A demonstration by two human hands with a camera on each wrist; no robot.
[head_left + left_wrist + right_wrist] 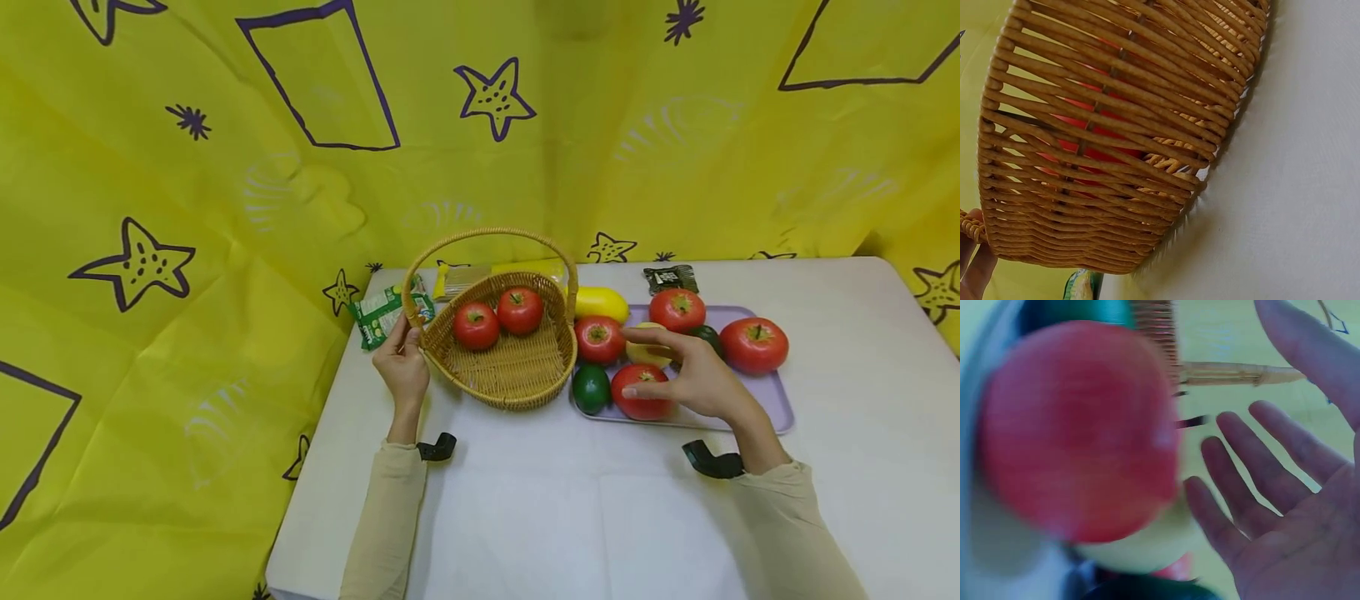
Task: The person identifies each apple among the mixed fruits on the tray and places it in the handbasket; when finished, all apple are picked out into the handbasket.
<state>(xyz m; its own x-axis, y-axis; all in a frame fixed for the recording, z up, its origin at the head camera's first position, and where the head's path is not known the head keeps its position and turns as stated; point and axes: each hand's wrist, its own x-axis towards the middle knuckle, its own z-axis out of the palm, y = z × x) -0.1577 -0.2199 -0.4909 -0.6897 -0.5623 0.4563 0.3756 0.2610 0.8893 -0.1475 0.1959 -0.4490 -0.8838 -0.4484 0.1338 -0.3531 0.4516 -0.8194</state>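
A wicker basket (517, 392) with a tall handle (491, 232) stands on the table with two red apples (476, 326) inside. My left hand (403, 367) pinches the left foot of the handle; in the left wrist view its fingertips show at the lower left, beside the woven side. Over a lilac tray (780, 400) hovers my right hand (701, 375), fingers spread, thumb apart, nothing between them. Nearest to it is a red apple (637, 392) at the tray's front, which looks large in the right wrist view (1079, 431). A pale yellow round fruit (647, 346) is partly hidden by the hand.
More red fruits (753, 345) and dark green fruits (591, 389) lie on the tray, with a yellow fruit (602, 305) behind. A green packet (378, 315), a yellow-ended clear pack (465, 280) and a black packet (671, 278) lie towards the back, before a yellow cloth (427, 192).
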